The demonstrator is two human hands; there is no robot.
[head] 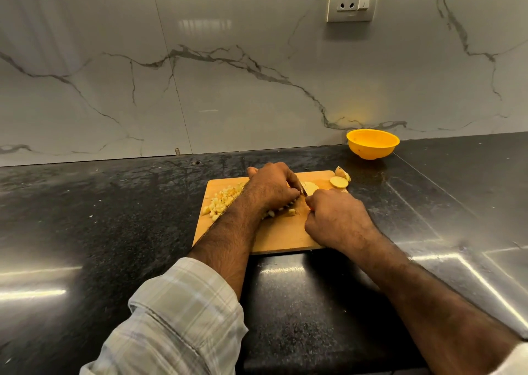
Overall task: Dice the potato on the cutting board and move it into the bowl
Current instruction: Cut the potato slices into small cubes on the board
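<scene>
Key relation: we see the pale potato slice (310, 187) lying just beyond and between our two hands, its flat face down on the rectangular light wooden cutting board (285, 237), with the knife blade (303, 189) running away from us across it.
Left grip: our left hand (271, 186) curls its fingers down on the potato being cut, pinning it beside the blade.
Right grip: our right hand (337, 217) is closed round the knife handle, of which only a red sliver shows.
Nearer hand: both touch the work; we judge the right one drives the next cut.
Diced potato: a heap of small yellowish cubes (221, 201) sits on the board's left part, a few more under our left wrist.
Uncut pieces: a round slice (339, 182) and a skin-on end piece (342, 172) rest at the far right corner.
Bowl: the round yellow plastic bowl (372, 143) stands well apart, beyond and to the right; no potato shows in it.
Surfaces: the glossy black speckled stone desk (114, 217) looks slick; the cut potato looks moist.
Progress: we judge dicing well along, transfer not yet begun.
</scene>
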